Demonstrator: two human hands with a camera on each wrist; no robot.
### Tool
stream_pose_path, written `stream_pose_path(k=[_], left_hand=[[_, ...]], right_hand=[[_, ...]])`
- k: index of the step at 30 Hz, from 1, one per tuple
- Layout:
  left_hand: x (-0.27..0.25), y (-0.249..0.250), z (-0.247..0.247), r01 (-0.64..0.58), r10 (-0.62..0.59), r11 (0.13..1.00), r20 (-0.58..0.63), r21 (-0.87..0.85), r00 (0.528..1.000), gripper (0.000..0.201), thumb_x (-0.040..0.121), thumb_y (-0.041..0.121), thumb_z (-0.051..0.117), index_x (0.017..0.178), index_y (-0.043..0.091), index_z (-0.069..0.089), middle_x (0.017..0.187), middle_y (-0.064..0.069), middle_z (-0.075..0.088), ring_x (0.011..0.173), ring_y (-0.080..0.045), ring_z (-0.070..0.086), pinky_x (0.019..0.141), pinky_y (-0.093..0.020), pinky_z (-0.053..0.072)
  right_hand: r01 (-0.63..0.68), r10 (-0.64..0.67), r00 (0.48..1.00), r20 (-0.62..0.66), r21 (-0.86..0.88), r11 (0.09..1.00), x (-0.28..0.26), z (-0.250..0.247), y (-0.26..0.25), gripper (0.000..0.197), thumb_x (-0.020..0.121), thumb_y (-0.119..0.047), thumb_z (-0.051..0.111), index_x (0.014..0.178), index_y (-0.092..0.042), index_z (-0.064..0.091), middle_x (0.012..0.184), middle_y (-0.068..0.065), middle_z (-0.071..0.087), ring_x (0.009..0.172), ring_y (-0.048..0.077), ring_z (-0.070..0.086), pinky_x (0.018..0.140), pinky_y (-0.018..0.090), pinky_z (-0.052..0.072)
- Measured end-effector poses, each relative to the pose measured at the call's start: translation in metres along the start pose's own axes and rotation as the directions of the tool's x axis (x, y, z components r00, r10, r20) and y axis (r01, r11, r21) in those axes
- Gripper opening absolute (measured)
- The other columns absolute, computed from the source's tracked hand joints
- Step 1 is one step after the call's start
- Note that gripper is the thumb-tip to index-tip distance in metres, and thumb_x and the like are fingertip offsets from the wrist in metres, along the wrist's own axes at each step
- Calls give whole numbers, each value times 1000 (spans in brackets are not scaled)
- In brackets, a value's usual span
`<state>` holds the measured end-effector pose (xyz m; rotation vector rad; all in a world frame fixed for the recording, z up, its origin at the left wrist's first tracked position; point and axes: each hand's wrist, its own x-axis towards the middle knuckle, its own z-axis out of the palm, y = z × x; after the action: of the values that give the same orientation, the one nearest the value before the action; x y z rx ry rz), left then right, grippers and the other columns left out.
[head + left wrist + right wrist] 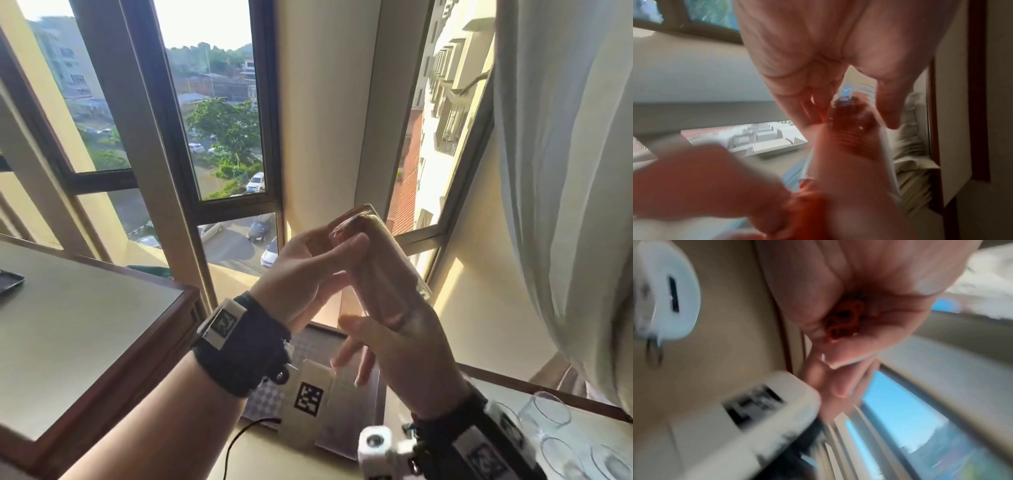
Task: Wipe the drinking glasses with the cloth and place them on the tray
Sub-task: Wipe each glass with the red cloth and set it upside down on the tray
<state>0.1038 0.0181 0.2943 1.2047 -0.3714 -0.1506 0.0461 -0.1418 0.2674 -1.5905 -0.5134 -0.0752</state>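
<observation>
Right hand [407, 346]: nearest the head camera, below the raised glass; its fingers reach up around the glass's lower end, with two fingers hanging loose beneath. The right wrist view is blurred.
Spare glasses [548, 411]: several clear ones stand on the pale surface at the lower right, just beside the right wrist.
Left hand [308, 270]: a little higher and to the left; thumb and fingers close around the upper part of the glass.
Held glass [373, 263]: a clear tumbler, lifted in the air and tilted, base up and away, gripped by both hands in front of the window.
Patterned mat [274, 394]: lies on the ledge under the hands, partly hidden by a white tagged block.
Table [85, 325]: wood-edged, to the left, well apart from the glass.
Dark tray [8, 281]: only an edge shows at the table's far left.
Window [212, 137]: behind everything, with parked cars and trees outside.
Curtain [565, 171]: pale, hanging at the right.
</observation>
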Motion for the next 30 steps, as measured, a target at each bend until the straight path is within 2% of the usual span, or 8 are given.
stream_pose_path(k=[4, 8, 11, 15, 20, 24, 27, 30], left_hand=[[0, -4, 3, 108, -71, 970, -172, 216, 983, 34, 77, 40, 83, 95, 11, 78, 97, -12, 80, 94, -22, 78, 87, -33, 63], [-16, -16, -7, 108, -106, 994, -72, 21, 992, 49, 85, 27, 84, 120, -4, 69, 114, -25, 71, 111, -33, 70, 109, -53, 53], [-21, -29, -24, 2, -1, 996, 8, -93, 1000, 87, 76, 37, 94, 138, -10, 55, 130, -40, 57, 122, -44, 59, 113, -63, 44], [-17, -29, -49, -61, 58, 993, -35, -101, 998, 74, 73, 38, 96, 131, 4, 66, 127, -27, 65, 118, -33, 66, 109, -52, 53], [-3, -29, -108, -11, 31, 997, -245, 83, 969, 70, 66, 41, 98, 125, 19, 70, 119, -4, 78, 118, -20, 72, 108, -40, 55], [8, -70, -151, 160, -11, 907, -358, 391, 934, 64, 72, 34, 90, 128, 23, 61, 117, 2, 78, 112, -10, 74, 99, -31, 57], [15, -125, -186, 309, -62, 805, -446, 507, 893, 62, 75, 25, 96, 125, 19, 60, 109, 3, 77, 102, -14, 75, 88, -26, 61], [22, -174, -221, 448, -124, 670, -505, 592, 854, 62, 71, 33, 99, 118, 31, 58, 106, 9, 73, 97, -10, 73, 89, -32, 61]], right_hand=[[111, -275, 961, -38, -856, 506, 4, -6, 35, 13, 85, -11, 60, 78, -16, 69, 60, -7, 63, 48, 7, 60, 46, 24, 53], [-63, 53, 996, 67, 150, 987, -3, 3, 15, 50, 86, -2, 74, 126, -29, 59, 107, 5, 74, 57, 23, 70, 44, 25, 55], [-270, 136, 960, 243, 687, 675, -9, 13, 13, 70, 77, -30, 87, 139, -23, 55, 106, 33, 49, 39, 12, 57, 36, 20, 46], [-264, 239, 959, 152, 785, 560, -4, 14, 42, 63, 79, -36, 85, 132, -15, 59, 128, 40, 46, 37, 7, 49, 34, 17, 41], [-328, 337, 936, -103, 91, 940, -11, 11, 64, 35, 90, -29, 75, 121, -15, 69, 97, 4, 76, 69, 26, 68, 51, 35, 59], [-165, 93, 986, -138, -724, 669, -19, 17, 93, 23, 84, -35, 74, 107, -31, 77, 159, -13, 40, 146, 17, 37, 114, 41, 42], [-92, -130, 979, -159, -905, 415, -19, 25, 109, 5, 89, -32, 73, 92, -32, 78, 167, 1, 24, 155, 41, 2, 118, 69, 11], [101, -151, 988, 17, -816, 569, -20, 30, 118, 20, 96, -27, 68, 114, -28, 77, 151, -3, 52, 147, 20, 39, 115, 55, 39]])
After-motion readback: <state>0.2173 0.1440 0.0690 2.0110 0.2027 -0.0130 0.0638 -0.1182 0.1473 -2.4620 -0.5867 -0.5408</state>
